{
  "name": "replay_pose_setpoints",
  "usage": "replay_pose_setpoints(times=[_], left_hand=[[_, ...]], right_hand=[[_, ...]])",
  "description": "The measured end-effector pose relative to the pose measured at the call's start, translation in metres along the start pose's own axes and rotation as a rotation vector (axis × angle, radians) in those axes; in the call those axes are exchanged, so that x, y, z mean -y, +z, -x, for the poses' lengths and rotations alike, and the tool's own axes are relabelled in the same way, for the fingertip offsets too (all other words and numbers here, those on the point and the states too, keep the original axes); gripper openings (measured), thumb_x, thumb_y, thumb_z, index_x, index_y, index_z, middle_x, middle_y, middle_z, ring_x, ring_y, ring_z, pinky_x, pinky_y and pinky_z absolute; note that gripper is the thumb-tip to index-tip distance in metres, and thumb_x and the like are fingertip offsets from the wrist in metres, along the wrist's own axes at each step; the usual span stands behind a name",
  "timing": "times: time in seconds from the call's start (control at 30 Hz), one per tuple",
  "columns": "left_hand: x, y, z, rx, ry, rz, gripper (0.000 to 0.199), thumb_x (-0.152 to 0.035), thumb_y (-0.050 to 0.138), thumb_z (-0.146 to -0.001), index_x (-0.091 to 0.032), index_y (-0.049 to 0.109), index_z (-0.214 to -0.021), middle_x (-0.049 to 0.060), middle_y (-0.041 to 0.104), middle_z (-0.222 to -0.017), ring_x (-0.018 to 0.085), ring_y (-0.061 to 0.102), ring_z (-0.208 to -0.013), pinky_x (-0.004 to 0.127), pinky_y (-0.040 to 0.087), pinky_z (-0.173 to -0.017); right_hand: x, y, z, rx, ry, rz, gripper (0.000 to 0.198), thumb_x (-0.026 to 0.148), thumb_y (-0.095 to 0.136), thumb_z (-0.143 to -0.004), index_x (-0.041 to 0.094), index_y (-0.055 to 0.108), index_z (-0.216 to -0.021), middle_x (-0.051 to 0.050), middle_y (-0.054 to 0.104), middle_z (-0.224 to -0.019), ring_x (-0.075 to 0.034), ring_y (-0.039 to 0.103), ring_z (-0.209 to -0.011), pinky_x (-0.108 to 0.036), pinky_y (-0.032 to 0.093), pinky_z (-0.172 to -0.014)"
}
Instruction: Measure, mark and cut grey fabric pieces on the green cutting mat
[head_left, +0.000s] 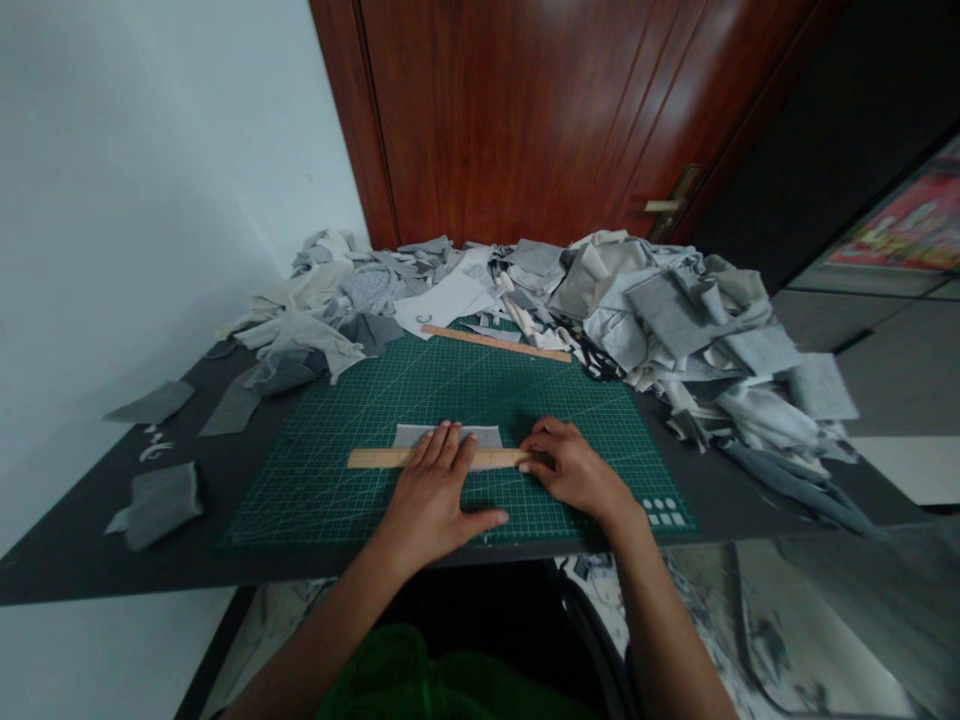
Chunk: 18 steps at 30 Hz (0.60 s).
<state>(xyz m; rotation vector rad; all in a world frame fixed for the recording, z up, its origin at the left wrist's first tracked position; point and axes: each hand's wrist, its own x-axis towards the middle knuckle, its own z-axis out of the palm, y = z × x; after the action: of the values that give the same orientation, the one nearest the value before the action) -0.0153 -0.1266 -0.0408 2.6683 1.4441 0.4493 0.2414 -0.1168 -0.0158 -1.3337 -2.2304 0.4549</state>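
Note:
A green cutting mat [337, 480] lies on the dark table. A small grey fabric piece [487, 436] rests on the mat, with a wooden ruler [375, 458] laid across its near edge. My left hand [435, 495] presses flat on the ruler's middle, fingers spread. At the ruler's right end my right hand [571, 468] has its fingers curled at the ruler tip; whether it holds a tool is hidden.
A large heap of grey and white fabric scraps [675, 320] fills the back and right of the table. A second wooden ruler [495, 343] lies at the mat's far edge. Loose grey pieces [157, 500] sit left. A wooden door [540, 110] stands behind.

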Motion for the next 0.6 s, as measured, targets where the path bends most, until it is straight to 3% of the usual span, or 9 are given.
replay_pose_setpoints(times=[0.6], left_hand=[[-0.0002,0.0001,-0.0004,-0.016,0.008,-0.006,0.11,-0.085,0.066,-0.077,-0.013,0.043,-0.156,0.024,0.039,-0.165,0.041,0.033,-0.155,0.058,0.029,-0.126]], right_hand=[[0.0046,-0.0004,-0.0011,0.01,0.001,-0.003,0.013,0.011,0.074,-0.092,0.019,0.074,-0.102,-0.007,0.066,-0.109,-0.024,0.063,-0.102,-0.042,0.045,-0.097]])
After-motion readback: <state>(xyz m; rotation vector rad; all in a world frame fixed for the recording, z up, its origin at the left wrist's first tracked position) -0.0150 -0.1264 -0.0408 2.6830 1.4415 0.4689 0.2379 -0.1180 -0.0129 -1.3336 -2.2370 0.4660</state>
